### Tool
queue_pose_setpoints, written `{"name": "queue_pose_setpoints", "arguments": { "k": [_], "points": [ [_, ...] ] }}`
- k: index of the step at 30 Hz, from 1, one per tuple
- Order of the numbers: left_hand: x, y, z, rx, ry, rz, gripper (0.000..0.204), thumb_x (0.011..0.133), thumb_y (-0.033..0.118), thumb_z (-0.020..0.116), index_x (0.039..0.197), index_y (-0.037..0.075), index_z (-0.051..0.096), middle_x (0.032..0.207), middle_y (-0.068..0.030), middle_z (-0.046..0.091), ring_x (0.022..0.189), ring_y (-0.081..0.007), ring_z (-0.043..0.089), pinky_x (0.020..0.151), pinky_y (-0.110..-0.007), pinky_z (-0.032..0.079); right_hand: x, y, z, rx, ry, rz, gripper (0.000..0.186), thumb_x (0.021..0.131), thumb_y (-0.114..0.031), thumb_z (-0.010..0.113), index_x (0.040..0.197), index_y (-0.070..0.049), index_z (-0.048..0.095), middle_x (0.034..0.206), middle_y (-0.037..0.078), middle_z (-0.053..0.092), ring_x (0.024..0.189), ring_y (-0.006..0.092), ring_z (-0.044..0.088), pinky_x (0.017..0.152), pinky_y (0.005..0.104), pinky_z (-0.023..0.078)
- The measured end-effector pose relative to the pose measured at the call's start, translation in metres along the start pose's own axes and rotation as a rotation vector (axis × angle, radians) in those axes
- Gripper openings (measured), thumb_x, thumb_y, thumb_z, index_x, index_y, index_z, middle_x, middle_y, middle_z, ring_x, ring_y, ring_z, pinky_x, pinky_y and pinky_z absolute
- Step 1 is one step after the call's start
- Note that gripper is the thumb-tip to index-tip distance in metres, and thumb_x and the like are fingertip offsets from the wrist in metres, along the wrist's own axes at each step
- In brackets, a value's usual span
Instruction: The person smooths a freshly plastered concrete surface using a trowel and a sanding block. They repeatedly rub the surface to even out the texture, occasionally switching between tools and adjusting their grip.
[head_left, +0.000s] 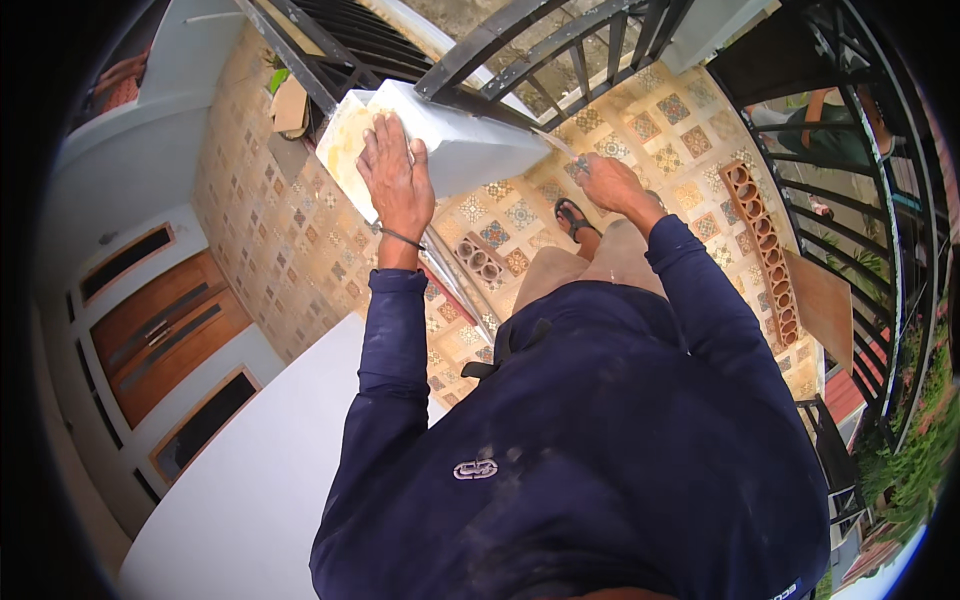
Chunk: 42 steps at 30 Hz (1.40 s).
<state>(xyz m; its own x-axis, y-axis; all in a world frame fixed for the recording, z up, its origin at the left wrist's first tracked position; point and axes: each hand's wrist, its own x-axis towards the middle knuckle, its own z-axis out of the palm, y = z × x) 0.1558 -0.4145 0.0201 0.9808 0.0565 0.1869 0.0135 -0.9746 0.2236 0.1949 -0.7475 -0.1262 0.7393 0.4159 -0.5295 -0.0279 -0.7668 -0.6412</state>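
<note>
My left hand (pixel 396 182) lies flat on the yellow-stained top of a white pillar (pixel 470 150), its fingers stretched out and holding nothing. To the right, my right hand (pixel 612 186) is closed round the grip of a thin-bladed hand tool (pixel 556 143). The tool's pale narrow blade points up and left, close by the pillar's far lower end; whether it touches the pillar I cannot tell. Most of the grip is hidden in my fingers. A black metal railing (pixel 490 60) meets the pillar at its far side.
Patterned tiles cover the floor (pixel 280 215). Clay blocks with round holes stand in a row (pixel 762 250) at right, another block (pixel 478 260) near the pillar. Long bars (pixel 450 290) lean below my left wrist. A brown board (pixel 822 310) leans by the right railing; a person (pixel 835 128) is beyond it.
</note>
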Motion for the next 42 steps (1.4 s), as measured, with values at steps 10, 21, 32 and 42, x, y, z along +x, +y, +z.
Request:
{"name": "queue_pose_setpoints", "arguments": {
  "k": [10, 21, 32, 42],
  "points": [
    [0.062, -0.022, 0.009, 0.037, 0.092, -0.354, 0.067, 0.119, 0.049, 0.037, 0.172, 0.008, 0.04, 0.18, -0.0196, 0.034, 0.167, -0.0461, 0.026, 0.133, -0.063, 0.013, -0.18, 0.323, 0.045, -0.061, -0.132, 0.572, 0.047, 0.096, -0.028, 0.062, 0.118, 0.013, 0.068, 0.124, 0.041, 0.071, 0.122, 0.0541, 0.069, 0.108, 0.0564, 0.054],
    [0.078, -0.062, 0.003, 0.119, 0.035, -0.483, 0.069, 0.118, 0.053, 0.038, 0.171, 0.009, 0.042, 0.18, -0.02, 0.035, 0.166, -0.0454, 0.028, 0.132, -0.06, 0.017, -0.231, 0.444, 0.012, -0.034, 0.032, 0.614, 0.046, 0.096, -0.031, 0.067, 0.11, 0.012, 0.068, 0.11, 0.04, 0.072, 0.11, 0.0569, 0.069, 0.098, 0.0587, 0.054],
    [0.065, -0.063, 0.008, 0.089, 0.106, -0.44, 0.069, 0.118, 0.054, 0.034, 0.172, 0.012, 0.04, 0.18, -0.0168, 0.035, 0.167, -0.0428, 0.029, 0.134, -0.058, 0.021, -0.192, 0.381, -0.03, -0.015, 0.029, 0.486, 0.046, 0.097, -0.032, 0.071, 0.11, 0.012, 0.071, 0.113, 0.039, 0.072, 0.114, 0.0558, 0.069, 0.101, 0.0575, 0.054],
    [0.079, -0.077, -0.001, 0.142, 0.117, -0.516, 0.06, 0.116, 0.05, 0.043, 0.166, 0.017, 0.051, 0.171, -0.0129, 0.051, 0.158, -0.0431, 0.044, 0.128, -0.056, 0.037, -0.208, 0.399, -0.037, -0.039, 0.002, 0.615, 0.043, 0.096, -0.027, 0.07, 0.113, 0.012, 0.071, 0.111, 0.041, 0.072, 0.112, 0.0549, 0.07, 0.098, 0.0575, 0.054]
  ]
}}
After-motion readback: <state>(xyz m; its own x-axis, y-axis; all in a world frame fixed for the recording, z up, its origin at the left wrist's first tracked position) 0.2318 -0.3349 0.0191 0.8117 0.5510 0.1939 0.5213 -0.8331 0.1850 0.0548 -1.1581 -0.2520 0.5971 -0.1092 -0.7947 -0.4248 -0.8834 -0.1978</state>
